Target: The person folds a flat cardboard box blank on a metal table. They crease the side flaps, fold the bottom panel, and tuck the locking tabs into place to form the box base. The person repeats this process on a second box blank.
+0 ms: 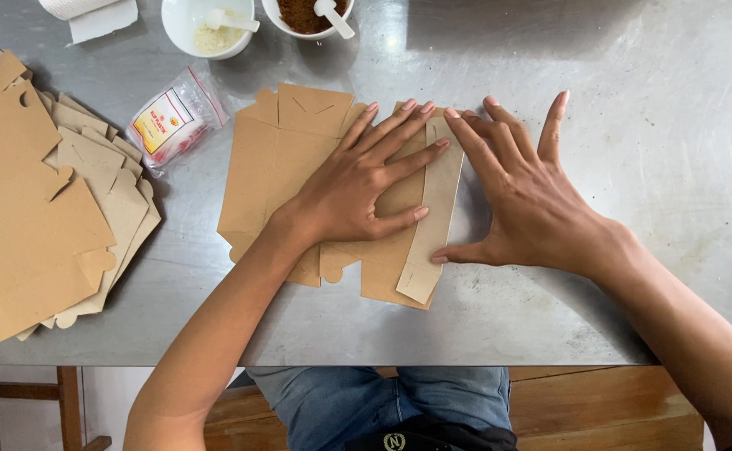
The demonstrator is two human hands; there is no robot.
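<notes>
Cardboard box blank [278, 167] lies under flat left hand [358, 188]; right hand [529, 196] apparently folds its flap [433, 209].

There is only one view, from a camera on the person's head. It looks almost straight down on a metal table [633, 125] from close above (the near edge of the table runs across the lower part). Below this edge it sees the person's lap and a wooden bench [600, 409].
</notes>
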